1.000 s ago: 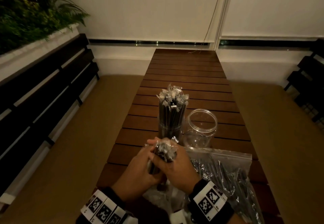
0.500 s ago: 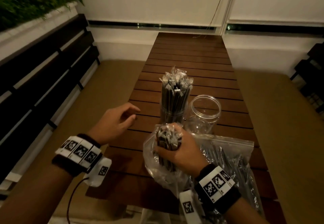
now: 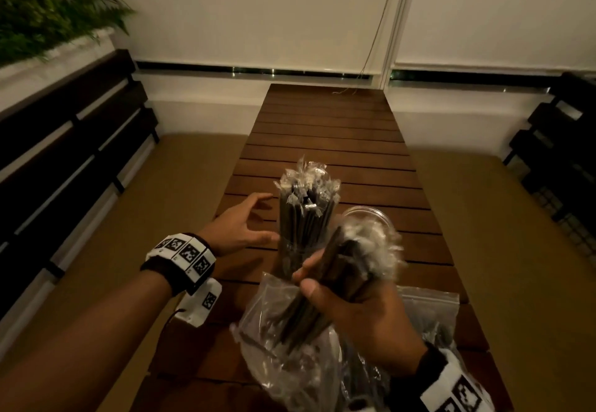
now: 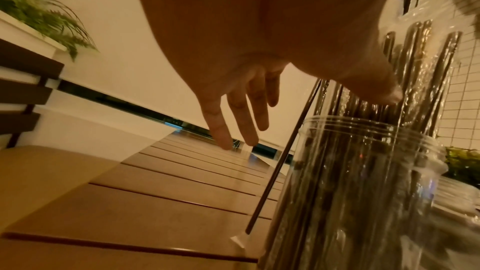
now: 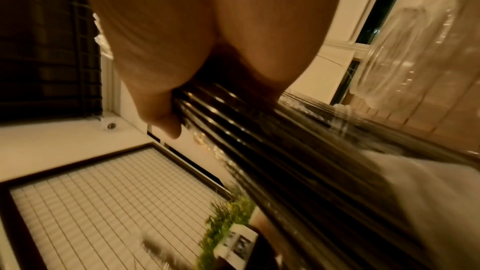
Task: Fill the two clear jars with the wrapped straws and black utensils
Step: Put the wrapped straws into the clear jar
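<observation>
A clear jar (image 3: 301,250) packed with wrapped straws (image 3: 306,199) stands upright on the slatted wooden table (image 3: 325,134). Just left of it my left hand (image 3: 258,221) hovers open with spread fingers, its thumb close to the straws (image 4: 405,65). One straw (image 4: 280,161) leans outside this jar (image 4: 363,171). My right hand (image 3: 325,286) grips a tilted bundle of wrapped straws (image 3: 342,266), its lower ends still in a clear plastic bag (image 3: 274,331). The empty clear jar (image 3: 371,213) stands behind the bundle (image 5: 259,141), partly hidden.
A zip bag of black utensils (image 3: 432,318) lies at the near right of the table. Dark slatted benches run along the left (image 3: 64,160) and right (image 3: 561,160). A planter with greenery (image 3: 42,21) sits at the upper left.
My left hand let go of the bundle and moved forward beside the straw jar. My right hand has lifted the bundle up out of the bag and tilted it toward the jars.
</observation>
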A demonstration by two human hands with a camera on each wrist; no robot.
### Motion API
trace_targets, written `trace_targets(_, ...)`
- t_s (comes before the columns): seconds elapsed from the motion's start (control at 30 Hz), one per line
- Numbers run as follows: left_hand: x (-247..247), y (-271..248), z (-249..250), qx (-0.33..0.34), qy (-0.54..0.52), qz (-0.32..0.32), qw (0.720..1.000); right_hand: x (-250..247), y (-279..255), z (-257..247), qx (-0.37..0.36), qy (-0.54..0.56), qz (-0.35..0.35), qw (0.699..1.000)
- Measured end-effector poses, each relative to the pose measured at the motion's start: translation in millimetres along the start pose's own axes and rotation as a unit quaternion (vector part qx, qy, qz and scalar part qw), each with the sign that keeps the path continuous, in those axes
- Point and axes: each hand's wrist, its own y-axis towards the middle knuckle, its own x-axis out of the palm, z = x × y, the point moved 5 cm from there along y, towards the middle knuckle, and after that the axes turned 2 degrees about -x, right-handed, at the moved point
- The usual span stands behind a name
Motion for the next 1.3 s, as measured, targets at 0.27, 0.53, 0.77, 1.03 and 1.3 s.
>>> trace_targets(0.27, 19.8, 20.5, 25.0, 0.031, -0.073, -0.061, 0.995, -43.4, 38.4, -45.3, -0.103, 0.028, 0.084, 0.991)
trace_targets(0.53, 20.2, 23.6, 23.1, 0.057, -0.091, -0.04, 0.993, -64.3, 78.2, -58.1, -0.138, 0.027, 0.13, 0.982)
trace_targets(0.77, 18.4, 22.9, 21.5, 0.071, -0.121, -0.026, 0.99, -64.4, 90.1, -39.8, -0.124, 0.008, 0.157, 0.98)
trace_targets(1.03, 6.6, 16.6, 18.9, 0.077, -0.131, -0.022, 0.988, -59.2, 92.3, -34.9, -0.131, -0.019, 0.147, 0.98)
trace_targets(1.3, -2.2, 15.3, 17.5, 0.106, -0.055, 0.058, 0.991, -58.4, 92.2, -33.0, -0.128, -0.011, 0.143, 0.981)
